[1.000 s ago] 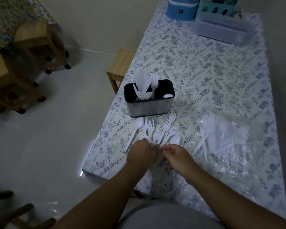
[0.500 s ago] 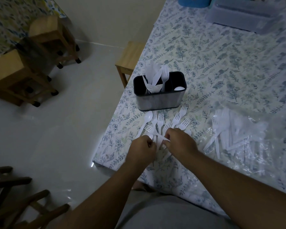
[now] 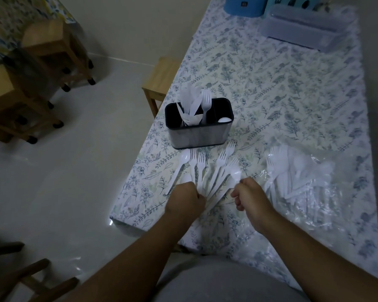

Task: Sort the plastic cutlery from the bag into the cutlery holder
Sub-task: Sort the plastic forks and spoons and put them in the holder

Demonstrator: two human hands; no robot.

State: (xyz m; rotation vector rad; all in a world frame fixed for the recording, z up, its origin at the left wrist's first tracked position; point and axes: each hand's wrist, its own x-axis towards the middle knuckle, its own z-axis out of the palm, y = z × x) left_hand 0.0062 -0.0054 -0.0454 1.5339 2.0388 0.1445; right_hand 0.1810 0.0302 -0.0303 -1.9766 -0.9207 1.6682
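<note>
Hands split apart over the fork pile

On the tabletop point(image 3: 271, 88), bag point(image 3: 310, 182) right, holder point(image 3: 199, 125) behind the loose cutlery point(image 3: 212, 168). Left hand point(image 3: 187, 198) grips handles; right hand point(image 3: 250, 196), curled, has pulled away, grip unclear. Sorting's barely started.

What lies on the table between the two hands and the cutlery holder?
In the head view, a fan of loose white plastic forks and spoons lies on the tablecloth between the left hand, the right hand and the cutlery holder.
</note>
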